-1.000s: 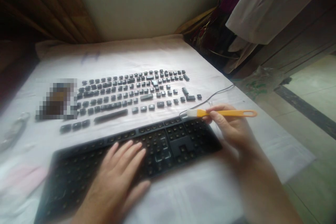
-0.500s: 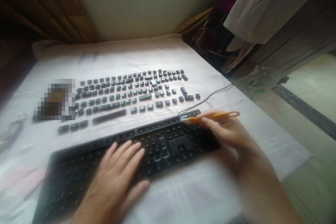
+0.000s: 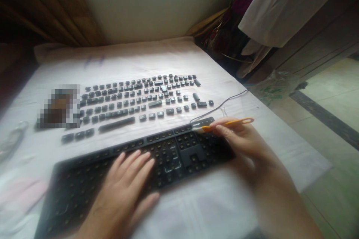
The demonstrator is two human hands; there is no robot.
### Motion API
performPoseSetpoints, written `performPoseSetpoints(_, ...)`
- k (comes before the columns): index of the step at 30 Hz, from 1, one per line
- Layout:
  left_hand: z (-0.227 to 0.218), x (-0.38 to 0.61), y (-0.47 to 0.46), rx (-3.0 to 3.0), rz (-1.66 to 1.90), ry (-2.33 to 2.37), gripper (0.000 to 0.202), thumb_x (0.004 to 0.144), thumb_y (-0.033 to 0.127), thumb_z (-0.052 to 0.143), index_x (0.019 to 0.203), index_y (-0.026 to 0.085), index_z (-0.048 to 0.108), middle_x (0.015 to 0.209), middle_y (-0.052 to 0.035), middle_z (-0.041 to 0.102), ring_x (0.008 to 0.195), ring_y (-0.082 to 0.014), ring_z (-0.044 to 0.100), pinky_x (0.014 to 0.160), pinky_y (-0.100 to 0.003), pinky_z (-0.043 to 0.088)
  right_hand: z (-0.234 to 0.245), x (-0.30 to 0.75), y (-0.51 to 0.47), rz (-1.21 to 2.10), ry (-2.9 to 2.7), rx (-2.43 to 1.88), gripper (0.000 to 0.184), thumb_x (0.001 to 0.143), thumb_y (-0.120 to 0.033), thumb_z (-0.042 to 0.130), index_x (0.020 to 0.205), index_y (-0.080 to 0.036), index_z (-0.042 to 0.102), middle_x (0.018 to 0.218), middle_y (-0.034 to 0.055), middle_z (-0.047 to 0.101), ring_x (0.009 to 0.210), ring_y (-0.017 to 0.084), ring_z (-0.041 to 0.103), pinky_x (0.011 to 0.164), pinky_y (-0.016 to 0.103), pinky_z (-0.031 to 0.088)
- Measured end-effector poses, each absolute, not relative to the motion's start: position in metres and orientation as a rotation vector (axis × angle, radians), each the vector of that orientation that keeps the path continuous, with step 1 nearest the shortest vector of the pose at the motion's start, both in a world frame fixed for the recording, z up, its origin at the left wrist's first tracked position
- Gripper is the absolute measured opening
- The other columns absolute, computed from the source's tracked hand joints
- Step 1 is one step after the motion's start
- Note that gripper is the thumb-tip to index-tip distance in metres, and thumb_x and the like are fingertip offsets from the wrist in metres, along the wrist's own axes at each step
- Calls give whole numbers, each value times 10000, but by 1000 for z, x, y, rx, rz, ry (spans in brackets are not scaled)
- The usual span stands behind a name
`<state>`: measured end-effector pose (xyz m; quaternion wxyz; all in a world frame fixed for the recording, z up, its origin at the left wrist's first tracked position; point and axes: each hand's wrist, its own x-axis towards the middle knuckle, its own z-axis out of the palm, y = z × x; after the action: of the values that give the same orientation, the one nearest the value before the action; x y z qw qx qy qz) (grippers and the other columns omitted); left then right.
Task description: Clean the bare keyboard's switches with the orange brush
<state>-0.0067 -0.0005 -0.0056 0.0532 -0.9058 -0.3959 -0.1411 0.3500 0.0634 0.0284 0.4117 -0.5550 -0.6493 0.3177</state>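
Observation:
A black keyboard frame (image 3: 179,149) with its keycaps taken off lies across the white cloth (image 3: 140,59) in front of me. My left hand (image 3: 123,190) rests flat on its middle, fingers stretched out and together. My right hand (image 3: 244,142) pinches a small brush with an orange handle (image 3: 232,123), its pale bristles touching the keyboard's far right corner. Several loose black keycaps (image 3: 140,99) lie in rows on the cloth behind the keyboard.
The keyboard's thin cable (image 3: 224,102) runs off to the right over the table edge. A pixelated object (image 3: 58,106) sits left of the keycaps. A metal tool (image 3: 12,140) lies at the far left. Hanging cloth (image 3: 269,11) and tiled floor (image 3: 331,101) are to the right.
My right hand has lowered the brush from above the keyboard's far right corner onto it, and its handle now tilts more. My left hand has stayed put.

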Motion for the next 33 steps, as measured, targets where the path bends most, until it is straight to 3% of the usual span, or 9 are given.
performPoseSetpoints(12, -5, -8, -1, -2759, -443, -1210, 655, 937, 534, 595, 1491, 202, 484, 1476, -76, 607, 1385, -294, 531, 1248, -500, 269, 27, 352, 63, 769, -1555, -1372, 343, 867, -584, 738, 892, -245, 785, 795, 34, 793, 717, 206, 757, 681, 318, 645)
performPoseSetpoints(18, -6, -8, -1, -2773, -427, -1217, 663, 918, 502, 635, 1487, 195, 488, 1489, -90, 594, 1395, -298, 523, 1257, -500, 254, 27, 351, 64, 814, -1618, -1413, 335, 876, -571, 724, 877, -242, 787, 875, 51, 813, 817, 234, 774, 749, 340, 645)
performPoseSetpoints(33, -6, -8, 1, -2761, -411, -1191, 661, 938, 520, 605, 1490, 180, 481, 1501, -78, 584, 1415, -287, 497, 1268, -476, 208, 29, 353, 62, 810, -1562, -1404, 344, 872, -578, 728, 881, -238, 782, 771, 36, 780, 715, 217, 749, 683, 333, 637)
